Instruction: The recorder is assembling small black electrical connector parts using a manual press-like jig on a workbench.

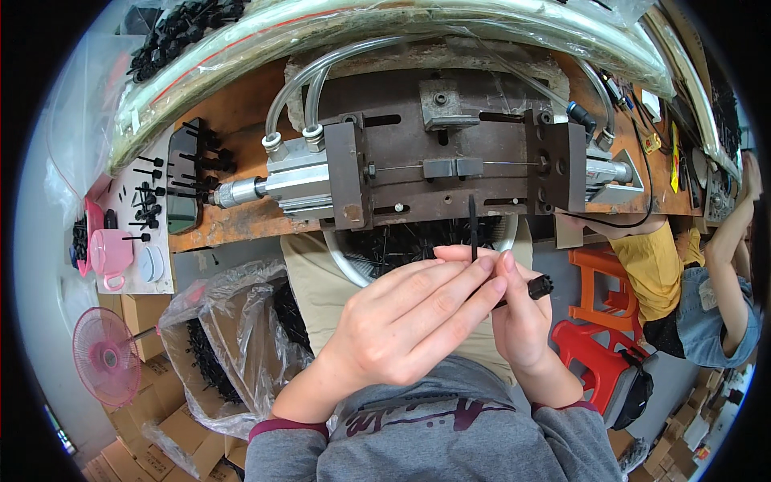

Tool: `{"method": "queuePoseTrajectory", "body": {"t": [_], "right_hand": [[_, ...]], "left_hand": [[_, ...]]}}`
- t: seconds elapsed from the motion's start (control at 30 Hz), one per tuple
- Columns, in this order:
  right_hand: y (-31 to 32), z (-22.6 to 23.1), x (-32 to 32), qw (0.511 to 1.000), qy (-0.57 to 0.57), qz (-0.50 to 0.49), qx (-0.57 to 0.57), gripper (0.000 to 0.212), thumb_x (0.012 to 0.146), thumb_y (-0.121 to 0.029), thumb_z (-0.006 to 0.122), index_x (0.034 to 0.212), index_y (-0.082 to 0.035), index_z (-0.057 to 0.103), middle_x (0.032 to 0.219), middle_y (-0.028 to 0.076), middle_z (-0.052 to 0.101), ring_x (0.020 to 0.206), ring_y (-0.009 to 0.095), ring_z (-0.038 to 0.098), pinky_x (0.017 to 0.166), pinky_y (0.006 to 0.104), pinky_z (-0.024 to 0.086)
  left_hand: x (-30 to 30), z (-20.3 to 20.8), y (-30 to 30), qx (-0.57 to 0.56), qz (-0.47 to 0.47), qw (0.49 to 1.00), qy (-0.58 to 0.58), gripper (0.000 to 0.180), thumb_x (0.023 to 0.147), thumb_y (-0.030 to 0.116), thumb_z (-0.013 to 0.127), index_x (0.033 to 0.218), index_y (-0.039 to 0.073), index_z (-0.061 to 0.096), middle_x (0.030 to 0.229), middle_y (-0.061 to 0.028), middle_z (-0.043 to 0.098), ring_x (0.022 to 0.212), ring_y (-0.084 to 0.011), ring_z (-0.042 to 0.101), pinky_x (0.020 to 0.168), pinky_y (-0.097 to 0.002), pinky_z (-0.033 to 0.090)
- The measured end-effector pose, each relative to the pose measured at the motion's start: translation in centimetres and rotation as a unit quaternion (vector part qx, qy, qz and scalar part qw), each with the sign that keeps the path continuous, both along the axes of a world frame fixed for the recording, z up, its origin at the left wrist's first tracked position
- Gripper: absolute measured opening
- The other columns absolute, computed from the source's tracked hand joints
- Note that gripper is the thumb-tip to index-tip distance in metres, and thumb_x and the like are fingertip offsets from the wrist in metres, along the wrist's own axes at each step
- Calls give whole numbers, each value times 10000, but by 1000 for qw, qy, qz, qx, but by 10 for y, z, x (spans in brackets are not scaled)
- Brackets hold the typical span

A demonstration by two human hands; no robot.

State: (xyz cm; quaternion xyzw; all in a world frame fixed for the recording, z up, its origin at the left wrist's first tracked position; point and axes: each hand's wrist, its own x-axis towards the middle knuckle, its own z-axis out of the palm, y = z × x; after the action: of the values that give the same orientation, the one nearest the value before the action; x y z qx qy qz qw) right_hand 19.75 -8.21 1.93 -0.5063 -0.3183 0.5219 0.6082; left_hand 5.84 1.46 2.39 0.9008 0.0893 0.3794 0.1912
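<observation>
Both hands raised before the fixture, black parts in the fingers

Left hand [401, 321]: grip together, fingertips clamped on the lower end of a black rod [473, 223], which points up toward the fixture. Right hand [522, 329]: palm side up, grip clamped on a black toothed-head piece [540, 287], its head jutting out at the right. Fingertips of both hands meet; cannot tell whether rod and toothed piece are joined. Position: above the lap, just in front of the dark metal fixture [434, 201], apart from its central grey block [452, 167]. Fixture on wooden tabletop [229, 234]; clear tubing [293, 84] runs to the left cylinder [299, 177]. Below the fixture, a basket of black pieces [393, 245]. At left: pink mug [111, 251], pink fan [107, 356]
</observation>
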Motion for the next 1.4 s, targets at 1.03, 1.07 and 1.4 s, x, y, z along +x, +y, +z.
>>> {"method": "queuePoseTrajectory", "body": {"t": [1.03, 1.07, 1.4], "right_hand": [[-18, 21, 22, 972, -214, -101, -11, 129, 837, -51, 768, 939, 18, 732, 867, 110, 744, 620, 124, 649, 543, 231, 515], [-18, 21, 22, 972, -212, -102, -10, 133, 827, -47, 776, 935, 17, 732, 862, 108, 742, 647, 128, 660, 563, 229, 523], [-9, 20, 20, 940, -288, -170, 64, 195, 824, 104, 699, 1005, 33, 711, 964, 144, 713, 835, 186, 703, 746, 275, 572]], "left_hand": [[22, 3, 18, 9, 136, 982, 128, 238, 770, 122, 773, 975, 19, 710, 1261, -123, 678, 793, -235, 710, 753, -321, 577], [22, 1, 16, 9, 140, 981, 131, 238, 768, 121, 774, 973, 19, 711, 1262, -120, 678, 771, -228, 707, 725, -312, 571], [20, 6, 16, 15, 150, 974, 169, 260, 752, 140, 792, 977, 33, 719, 1239, -97, 692, 699, -198, 689, 639, -279, 543]]}}
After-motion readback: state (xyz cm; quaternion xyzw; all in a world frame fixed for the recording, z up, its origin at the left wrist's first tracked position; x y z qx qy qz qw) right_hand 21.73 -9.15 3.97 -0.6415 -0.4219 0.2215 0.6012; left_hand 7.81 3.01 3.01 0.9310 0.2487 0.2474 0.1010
